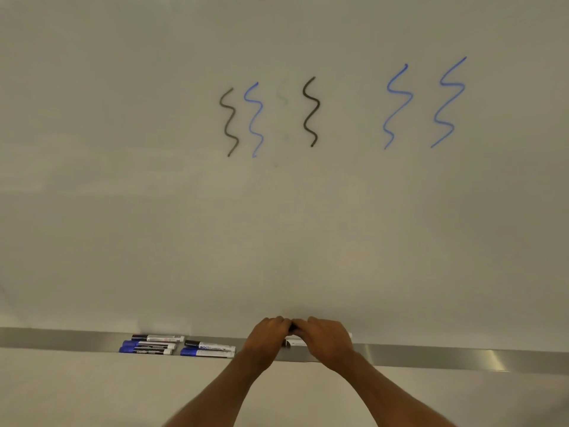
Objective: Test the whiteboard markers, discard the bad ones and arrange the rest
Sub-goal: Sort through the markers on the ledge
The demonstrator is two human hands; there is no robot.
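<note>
Head view: left hand [267,334], right hand [327,340] mostly hide a marker [292,327].

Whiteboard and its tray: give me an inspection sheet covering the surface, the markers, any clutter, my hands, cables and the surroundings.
Surface: the whiteboard carries test squiggles, two black, three blue and one very faint greenish.
Job's things: five capped markers, three blue and two black, lie on the tray left of the hands.
Clutter: nothing seen.
Hands: the left hand and right hand meet over the tray, both curled round a sixth marker, which is mostly hidden.
Cables: nothing seen.
Surroundings: a plain light wall below the tray.
</note>
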